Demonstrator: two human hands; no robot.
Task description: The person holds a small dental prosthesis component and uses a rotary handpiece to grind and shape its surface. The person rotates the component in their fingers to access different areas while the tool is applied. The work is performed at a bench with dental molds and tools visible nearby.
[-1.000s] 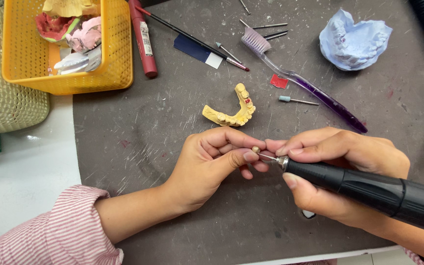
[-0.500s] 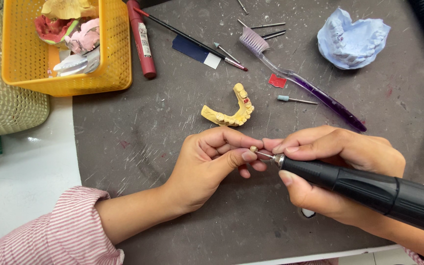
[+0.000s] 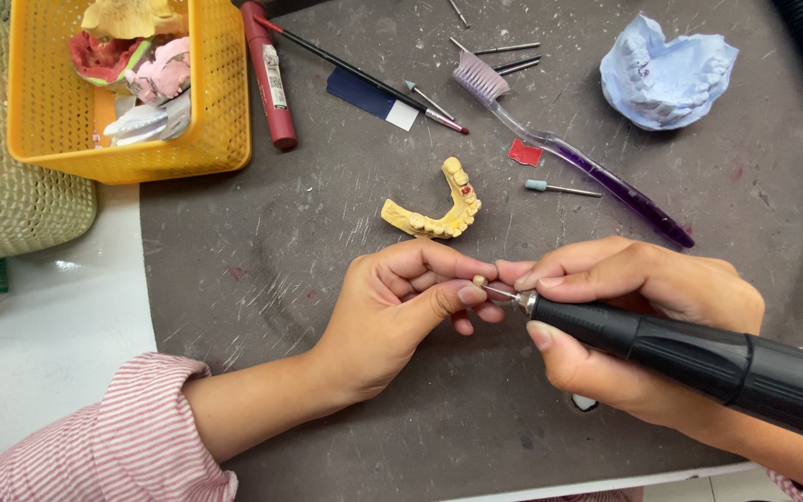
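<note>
My left hand point(image 3: 401, 311) pinches a tiny tooth-coloured piece point(image 3: 480, 281) between thumb and fingertips. My right hand point(image 3: 634, 321) grips a black rotary handpiece point(image 3: 699, 358), and its thin bur tip touches the tiny piece. Both hands rest low over the dark grey work mat point(image 3: 327, 232). Just beyond my left fingers lies a yellow horseshoe-shaped dental cast point(image 3: 439, 206) with a small red mark on it.
A yellow basket point(image 3: 206, 130) of casts stands at the back left, beside a pale green basket point(image 3: 11, 204). A purple toothbrush point(image 3: 569, 149), a red pen point(image 3: 267, 74), a thin brush point(image 3: 364, 79), loose burs point(image 3: 559, 189) and a blue dental cast point(image 3: 666, 74) lie behind.
Both hands have stayed nearly still, with the bur held against the tiny piece.
</note>
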